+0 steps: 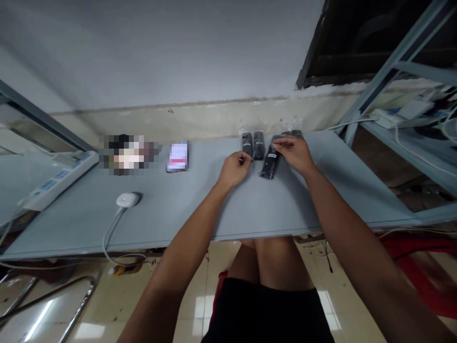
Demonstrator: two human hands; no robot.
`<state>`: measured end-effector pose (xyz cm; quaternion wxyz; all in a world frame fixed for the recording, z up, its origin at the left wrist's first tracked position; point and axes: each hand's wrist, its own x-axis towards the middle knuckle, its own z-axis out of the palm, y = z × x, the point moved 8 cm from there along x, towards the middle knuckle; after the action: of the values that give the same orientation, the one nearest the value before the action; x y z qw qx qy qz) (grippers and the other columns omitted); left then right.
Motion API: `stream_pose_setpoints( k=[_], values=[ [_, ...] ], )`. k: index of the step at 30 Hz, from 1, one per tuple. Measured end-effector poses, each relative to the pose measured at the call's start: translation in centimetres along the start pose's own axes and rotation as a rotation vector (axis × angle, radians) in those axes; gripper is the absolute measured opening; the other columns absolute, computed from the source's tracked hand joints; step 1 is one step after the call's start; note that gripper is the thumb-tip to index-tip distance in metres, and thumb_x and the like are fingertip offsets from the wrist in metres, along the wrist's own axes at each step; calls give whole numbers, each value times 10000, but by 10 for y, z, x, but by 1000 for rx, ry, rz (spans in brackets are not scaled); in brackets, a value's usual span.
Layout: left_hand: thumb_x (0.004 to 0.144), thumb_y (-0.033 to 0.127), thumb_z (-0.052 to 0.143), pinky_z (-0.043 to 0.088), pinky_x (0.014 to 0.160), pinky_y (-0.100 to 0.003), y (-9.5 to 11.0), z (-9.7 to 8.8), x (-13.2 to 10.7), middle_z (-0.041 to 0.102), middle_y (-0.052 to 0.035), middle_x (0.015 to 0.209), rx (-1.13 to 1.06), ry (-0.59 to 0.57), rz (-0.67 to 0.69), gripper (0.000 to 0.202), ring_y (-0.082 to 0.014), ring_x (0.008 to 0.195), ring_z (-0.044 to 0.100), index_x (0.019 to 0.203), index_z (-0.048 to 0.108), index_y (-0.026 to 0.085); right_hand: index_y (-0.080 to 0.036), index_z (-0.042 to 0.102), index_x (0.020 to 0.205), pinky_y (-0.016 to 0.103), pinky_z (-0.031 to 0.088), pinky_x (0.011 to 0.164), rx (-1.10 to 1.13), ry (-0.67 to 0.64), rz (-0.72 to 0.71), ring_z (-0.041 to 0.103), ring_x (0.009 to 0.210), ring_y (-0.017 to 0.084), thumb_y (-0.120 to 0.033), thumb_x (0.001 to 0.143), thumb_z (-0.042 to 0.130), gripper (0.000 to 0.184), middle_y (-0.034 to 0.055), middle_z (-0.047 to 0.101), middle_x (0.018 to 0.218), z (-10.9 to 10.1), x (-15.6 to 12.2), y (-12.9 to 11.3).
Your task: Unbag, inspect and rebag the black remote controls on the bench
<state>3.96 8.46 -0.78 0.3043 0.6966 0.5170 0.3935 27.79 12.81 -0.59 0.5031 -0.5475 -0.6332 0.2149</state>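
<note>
My right hand (294,151) pinches the upper part of a black remote control (270,164) in a clear plastic bag, which is tilted with its lower end toward me. To its left, my left hand (234,169) is curled closed, its fingertips near the bottom of another bagged remote control (247,144). What those fingers hold, if anything, is hidden. Beside that one lies a further bagged remote control (258,145). Behind my right hand, more dark bagged pieces (296,134) show only in part, with clear bag ends reaching toward the wall.
On the grey-blue table (185,205) lie a lit phone (178,156), a white round charger (127,199) with a cable, and a blurred-out object (128,155). A white power strip (62,181) runs along the left edge. Metal frame posts (371,85) stand right, before the wall.
</note>
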Motion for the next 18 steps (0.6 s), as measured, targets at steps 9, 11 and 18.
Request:
stream_pose_setpoints(
  k=[9,11,18],
  values=[
    [888,148,599,537,826,-312,0,5,-1,771,-68,987,102,-11,64,160,-176,823,672,932,747,188,-180,837,997,494,482,1150,-436,-67,-68,647,1294,323,-241,896,679,197,156,765,1210,21,62,18],
    [882,146,600,530,814,-310,-1,6,-2,769,-67,989,100,-15,67,161,-175,819,667,936,745,191,-175,831,1012,495,465,1163,-502,-142,-97,652,1287,331,-245,924,653,211,174,753,1246,32,68,21],
    [887,156,598,520,809,-319,1,6,-3,773,-66,977,99,-26,77,137,-187,832,676,910,728,194,-170,831,1032,500,488,1092,-734,-285,-205,634,1214,346,-248,982,572,275,179,743,1253,38,69,13]
  ],
)
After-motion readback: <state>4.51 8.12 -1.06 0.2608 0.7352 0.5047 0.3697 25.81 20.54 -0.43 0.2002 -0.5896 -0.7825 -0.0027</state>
